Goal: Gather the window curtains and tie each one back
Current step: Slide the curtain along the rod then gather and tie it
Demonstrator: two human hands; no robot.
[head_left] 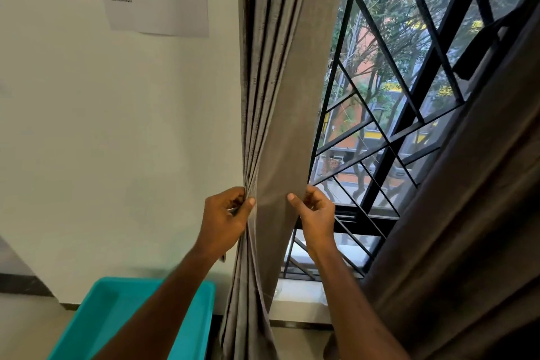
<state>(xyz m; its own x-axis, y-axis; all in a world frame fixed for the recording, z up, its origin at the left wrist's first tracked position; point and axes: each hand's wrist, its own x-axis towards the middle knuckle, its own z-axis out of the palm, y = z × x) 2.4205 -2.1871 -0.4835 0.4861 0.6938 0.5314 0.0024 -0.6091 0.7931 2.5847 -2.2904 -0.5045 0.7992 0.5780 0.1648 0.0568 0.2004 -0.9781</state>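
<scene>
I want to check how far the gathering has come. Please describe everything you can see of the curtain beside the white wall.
The left curtain is grey-brown woven cloth, matte, hanging from above the frame down past the window sill. Its wall side is bunched into narrow vertical pleats; its window side is still one flat panel. The left hand grips the pleats, and the right hand pinches the free edge, so the cloth narrows at hand height and spreads again below. No tie-back is visible on it. Its lower part hangs beside a turquoise tub.

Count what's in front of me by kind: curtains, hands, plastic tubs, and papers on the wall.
Curtains: 2, the left curtain and the right curtain
Hands: 2, left hand and right hand
Teal tub: 1
Wall paper: 1
Total: 6
</scene>
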